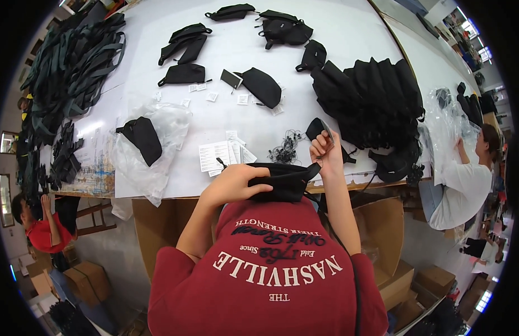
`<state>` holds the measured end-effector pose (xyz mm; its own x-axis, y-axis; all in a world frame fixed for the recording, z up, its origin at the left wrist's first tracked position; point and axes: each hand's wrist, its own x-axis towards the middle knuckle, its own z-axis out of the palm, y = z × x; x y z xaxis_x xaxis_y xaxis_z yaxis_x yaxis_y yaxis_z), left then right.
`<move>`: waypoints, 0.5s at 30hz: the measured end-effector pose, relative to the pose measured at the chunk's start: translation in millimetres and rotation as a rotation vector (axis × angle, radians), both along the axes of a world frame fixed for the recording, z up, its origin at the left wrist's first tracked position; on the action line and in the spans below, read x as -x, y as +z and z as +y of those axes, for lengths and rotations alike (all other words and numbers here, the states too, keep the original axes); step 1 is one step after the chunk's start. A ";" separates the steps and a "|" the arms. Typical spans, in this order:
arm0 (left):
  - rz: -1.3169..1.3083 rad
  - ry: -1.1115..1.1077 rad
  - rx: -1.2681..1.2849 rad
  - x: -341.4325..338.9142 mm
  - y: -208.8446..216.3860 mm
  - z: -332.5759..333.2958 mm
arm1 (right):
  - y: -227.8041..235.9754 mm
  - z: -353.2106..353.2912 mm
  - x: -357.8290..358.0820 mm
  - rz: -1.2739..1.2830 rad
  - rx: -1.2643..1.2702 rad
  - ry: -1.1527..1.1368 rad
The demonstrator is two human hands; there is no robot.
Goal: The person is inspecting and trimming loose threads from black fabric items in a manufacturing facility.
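Note:
A black fabric pouch (290, 180) is held in front of my chest at the table's near edge. My left hand (240, 182) is closed around its left side, thumb and fingers pressing the fabric. Beside the pouch's right end, my right hand (328, 152) is raised with the fingers pinched. Between those fingers stands a thin dark hang tag (328, 132), seen nearly edge-on. The fingertips are close to the loop at the pouch's end; whether they touch it, I cannot tell. White printed paper labels (216, 157) and a tangle of black tag strings (287, 147) lie just beyond.
A large pile of black pouches (371, 106) sits on the right. More pouches (259, 87) form a loose ring farther back. At left, a pouch (142, 140) rests on a crumpled plastic bag (172, 126), near heaped dark straps (74, 73). Cardboard boxes (380, 232) stand below; co-workers flank the table.

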<state>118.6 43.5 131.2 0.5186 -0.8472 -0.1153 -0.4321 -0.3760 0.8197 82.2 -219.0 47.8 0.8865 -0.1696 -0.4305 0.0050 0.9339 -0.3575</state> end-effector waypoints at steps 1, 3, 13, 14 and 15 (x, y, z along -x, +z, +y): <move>-0.010 -0.003 0.008 0.7 0.8 -0.6 | -4.5 -3.4 2.7 -0.127 0.051 0.074; -0.020 -0.010 0.013 1.7 3.1 -0.5 | -13.2 -7.1 7.3 -0.150 0.151 0.110; -0.057 -0.036 0.013 4.2 3.9 -2.2 | 5.7 21.3 13.0 -0.039 0.202 0.449; -0.058 -0.049 0.013 4.5 4.0 -1.7 | 7.9 22.5 13.3 0.017 0.254 0.423; -0.059 -0.049 0.014 5.4 4.1 -1.2 | 11.0 25.3 11.8 0.016 0.255 0.423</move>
